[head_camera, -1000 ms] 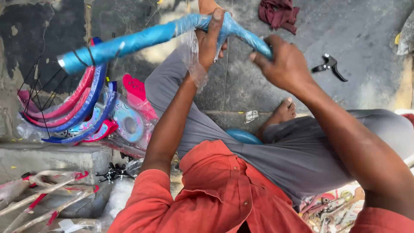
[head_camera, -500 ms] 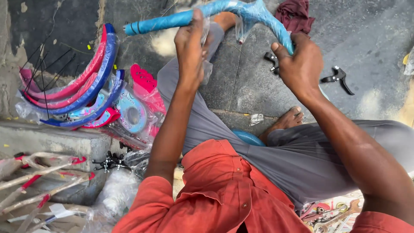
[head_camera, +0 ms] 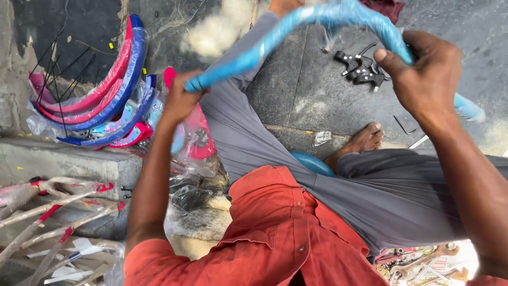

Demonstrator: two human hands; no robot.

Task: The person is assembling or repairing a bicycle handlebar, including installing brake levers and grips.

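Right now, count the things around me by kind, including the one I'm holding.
Blue wrapped bar, held by left hand and right hand: 1
Heap of pink and blue mudguards: 1
Cluster of black brake levers, too tangled to count singly: 1
Bundle of wrapped pink-tipped rods: 1
Total: 4

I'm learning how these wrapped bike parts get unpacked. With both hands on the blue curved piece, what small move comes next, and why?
Probably peel the clear wrap off. The left hand grips one end of the blue curved piece, the right hand the bend, and plastic film still clings along it.
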